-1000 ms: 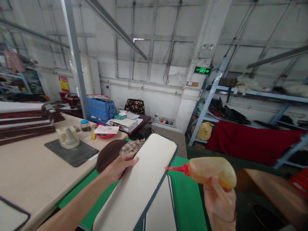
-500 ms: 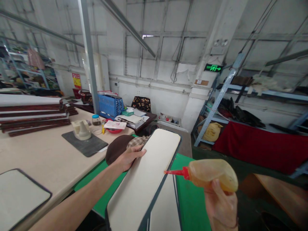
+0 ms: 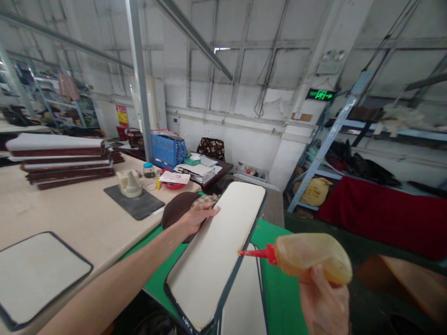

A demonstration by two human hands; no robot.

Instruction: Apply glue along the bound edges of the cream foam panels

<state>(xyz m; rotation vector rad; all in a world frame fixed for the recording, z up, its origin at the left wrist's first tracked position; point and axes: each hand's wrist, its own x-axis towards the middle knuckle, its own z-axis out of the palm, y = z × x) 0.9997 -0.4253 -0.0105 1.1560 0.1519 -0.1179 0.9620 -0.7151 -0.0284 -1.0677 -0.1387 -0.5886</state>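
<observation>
My left hand (image 3: 199, 217) grips the left edge of a long cream panel (image 3: 218, 246) with dark edging and rounded corners, its thumb on the face. The panel is held tilted above a green surface (image 3: 281, 288). In my right hand (image 3: 324, 295) is a squeeze bottle (image 3: 312, 256) of amber liquid, lying nearly level. Its red nozzle (image 3: 256, 253) points left, and the tip meets the panel's right edge. Underneath lies a second cream panel (image 3: 244, 298), partly covered by the first. A brown cap (image 3: 179, 211) sits behind my left wrist.
On the beige table (image 3: 87, 209) at left are another edged panel (image 3: 42, 277), a tape dispenser (image 3: 131, 184) on a dark mat, and a stack of dark-edged sheets (image 3: 66, 158). A blue basket (image 3: 167, 151) stands farther back. Metal shelving (image 3: 324, 149) with red cloth is at right.
The view has shifted, so the table's things appear farther right. The panel's near end now shows more fully. The nozzle tip sits slightly lower along the panel's right edge; both hands keep their holds.
</observation>
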